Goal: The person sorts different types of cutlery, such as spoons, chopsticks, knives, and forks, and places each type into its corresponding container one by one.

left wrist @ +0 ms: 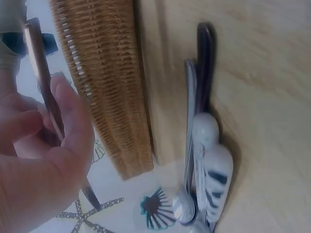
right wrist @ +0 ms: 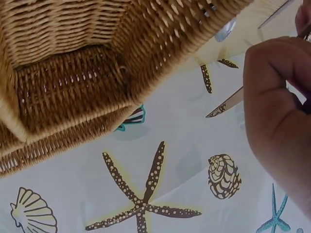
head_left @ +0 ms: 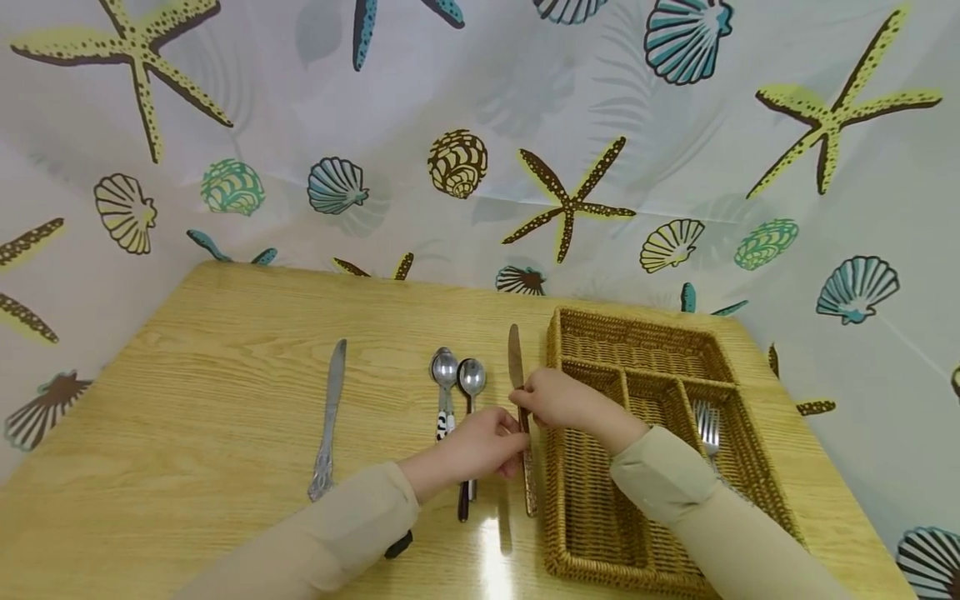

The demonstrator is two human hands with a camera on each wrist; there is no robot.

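Observation:
Both hands are on one table knife, raised a little off the table beside the wicker tray, its blade pointing to the back. My left hand holds it by the handle, thumb and fingers about it; the left wrist view shows this hand with the knife between its fingers. Farther up, near where blade meets handle, my right hand pinches the same knife. In the right wrist view the blade tip sticks out past the right hand, whose fingertips are mostly hidden.
The divided wicker tray stands at the right, with forks in its right compartment. Several spoons lie left of the hands, some with patterned or dark handles. Another knife lies farther left. A black handle end shows by the left sleeve.

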